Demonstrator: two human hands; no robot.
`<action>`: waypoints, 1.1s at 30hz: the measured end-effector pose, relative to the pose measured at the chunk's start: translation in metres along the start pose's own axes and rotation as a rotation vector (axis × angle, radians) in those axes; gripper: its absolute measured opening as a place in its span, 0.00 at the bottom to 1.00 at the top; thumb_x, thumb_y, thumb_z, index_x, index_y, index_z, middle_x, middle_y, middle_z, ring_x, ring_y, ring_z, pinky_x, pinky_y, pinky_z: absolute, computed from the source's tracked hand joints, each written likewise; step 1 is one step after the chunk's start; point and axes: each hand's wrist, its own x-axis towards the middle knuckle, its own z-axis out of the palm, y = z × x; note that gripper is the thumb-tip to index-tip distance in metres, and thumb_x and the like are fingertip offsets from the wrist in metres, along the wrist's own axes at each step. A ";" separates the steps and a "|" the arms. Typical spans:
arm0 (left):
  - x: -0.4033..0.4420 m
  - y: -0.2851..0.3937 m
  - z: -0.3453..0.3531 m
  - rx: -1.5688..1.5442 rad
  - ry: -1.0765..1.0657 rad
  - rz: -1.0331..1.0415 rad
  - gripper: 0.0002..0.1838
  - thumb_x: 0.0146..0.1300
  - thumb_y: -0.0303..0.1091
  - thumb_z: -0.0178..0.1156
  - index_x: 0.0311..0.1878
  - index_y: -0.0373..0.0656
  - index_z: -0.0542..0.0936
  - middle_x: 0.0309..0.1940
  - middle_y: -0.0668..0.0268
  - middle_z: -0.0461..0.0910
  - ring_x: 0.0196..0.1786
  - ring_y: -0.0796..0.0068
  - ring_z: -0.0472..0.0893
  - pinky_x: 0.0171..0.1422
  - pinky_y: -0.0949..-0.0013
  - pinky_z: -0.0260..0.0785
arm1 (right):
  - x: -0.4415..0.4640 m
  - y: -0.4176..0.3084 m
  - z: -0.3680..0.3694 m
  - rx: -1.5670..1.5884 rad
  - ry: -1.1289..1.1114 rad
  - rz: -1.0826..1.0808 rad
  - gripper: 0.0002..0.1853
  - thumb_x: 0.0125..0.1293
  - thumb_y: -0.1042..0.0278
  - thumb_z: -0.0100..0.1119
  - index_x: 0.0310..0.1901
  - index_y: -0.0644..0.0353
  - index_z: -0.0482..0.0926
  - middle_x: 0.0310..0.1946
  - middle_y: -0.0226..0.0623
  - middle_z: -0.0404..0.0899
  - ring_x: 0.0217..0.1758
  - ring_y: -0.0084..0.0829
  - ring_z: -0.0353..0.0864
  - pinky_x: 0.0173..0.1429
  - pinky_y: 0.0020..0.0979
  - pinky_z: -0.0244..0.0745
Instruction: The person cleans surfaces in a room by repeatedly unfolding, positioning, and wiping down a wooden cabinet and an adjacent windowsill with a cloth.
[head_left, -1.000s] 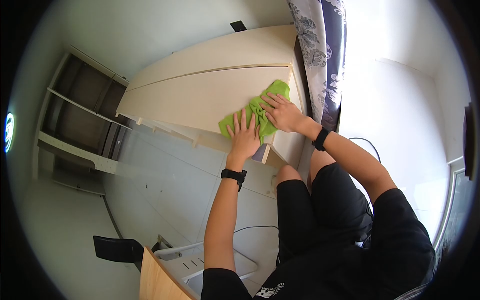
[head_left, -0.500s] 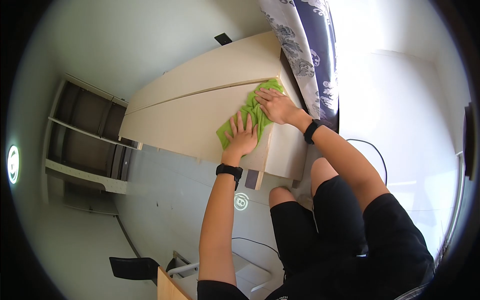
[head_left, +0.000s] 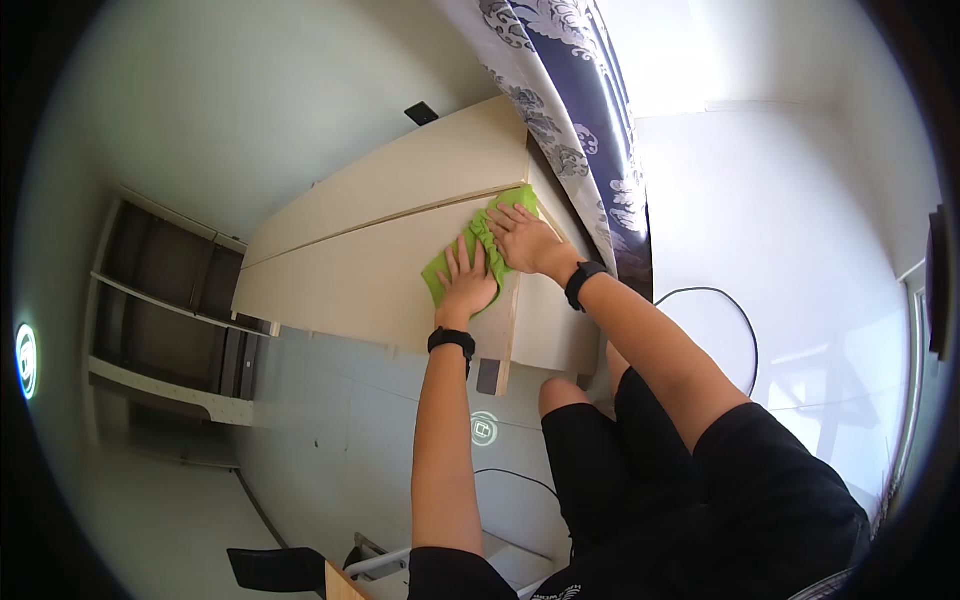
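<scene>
A green cloth (head_left: 433, 280) lies bunched on the pale wooden surface (head_left: 350, 265), close to its near end. My left hand (head_left: 467, 285) presses flat on the cloth's lower left part, its fingers spread. My right hand (head_left: 527, 242) rests palm down on the upper right part of the cloth, beside the surface's edge, with its fingers apart. Neither hand is closed round the cloth. Folds of it show between the two hands, and the palms hide the rest.
A patterned curtain (head_left: 570, 90) hangs right of the furniture. A black cable (head_left: 752, 340) curves over the pale floor (head_left: 800, 250). Dark shelves (head_left: 165, 260) stand at the far left, and a black chair back (head_left: 275, 568) shows at the bottom left.
The view has shifted, so the furniture and curtain appear further left. Both hands stay on the cloth, which looks more gathered between them and sits a little nearer the long seam.
</scene>
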 end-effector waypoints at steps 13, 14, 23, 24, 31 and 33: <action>-0.093 -0.042 0.058 -0.125 0.347 0.295 0.32 0.72 0.54 0.44 0.75 0.50 0.63 0.80 0.57 0.42 0.81 0.45 0.38 0.79 0.37 0.35 | -0.070 -0.047 -0.017 -0.056 -0.047 -0.215 0.29 0.75 0.48 0.37 0.71 0.56 0.66 0.75 0.42 0.58 0.80 0.43 0.51 0.81 0.45 0.45; -0.101 -0.042 0.059 -0.117 0.351 0.254 0.32 0.72 0.55 0.44 0.74 0.52 0.64 0.80 0.56 0.42 0.81 0.43 0.38 0.78 0.35 0.35 | -0.072 -0.048 -0.018 -0.064 -0.057 -0.230 0.30 0.75 0.48 0.37 0.71 0.55 0.66 0.75 0.42 0.59 0.79 0.44 0.52 0.81 0.46 0.45; -0.093 -0.045 0.051 -0.086 0.240 0.075 0.32 0.72 0.57 0.43 0.76 0.62 0.60 0.81 0.56 0.36 0.80 0.39 0.35 0.73 0.23 0.32 | -0.052 -0.059 -0.031 -0.090 -0.261 -0.095 0.33 0.75 0.41 0.30 0.76 0.47 0.57 0.79 0.39 0.47 0.83 0.48 0.36 0.83 0.49 0.33; -0.085 -0.046 0.049 -0.082 0.217 0.061 0.32 0.72 0.58 0.43 0.77 0.63 0.58 0.81 0.57 0.35 0.80 0.39 0.34 0.73 0.23 0.32 | -0.045 -0.061 -0.027 -0.108 -0.236 -0.082 0.32 0.76 0.43 0.29 0.76 0.47 0.57 0.79 0.39 0.47 0.82 0.51 0.35 0.83 0.48 0.31; -0.041 -0.051 0.027 -0.081 0.015 -0.041 0.33 0.74 0.59 0.32 0.80 0.67 0.45 0.81 0.63 0.25 0.81 0.45 0.28 0.77 0.28 0.27 | 0.000 -0.050 -0.015 -0.103 -0.261 -0.028 0.31 0.77 0.45 0.26 0.77 0.46 0.55 0.79 0.38 0.46 0.83 0.50 0.36 0.83 0.47 0.31; -0.029 -0.052 0.020 -0.070 -0.026 -0.067 0.33 0.74 0.59 0.31 0.80 0.67 0.44 0.81 0.64 0.23 0.81 0.45 0.27 0.77 0.29 0.26 | 0.012 -0.044 -0.012 -0.109 -0.256 -0.019 0.31 0.77 0.45 0.26 0.77 0.46 0.55 0.80 0.37 0.46 0.83 0.49 0.35 0.83 0.47 0.30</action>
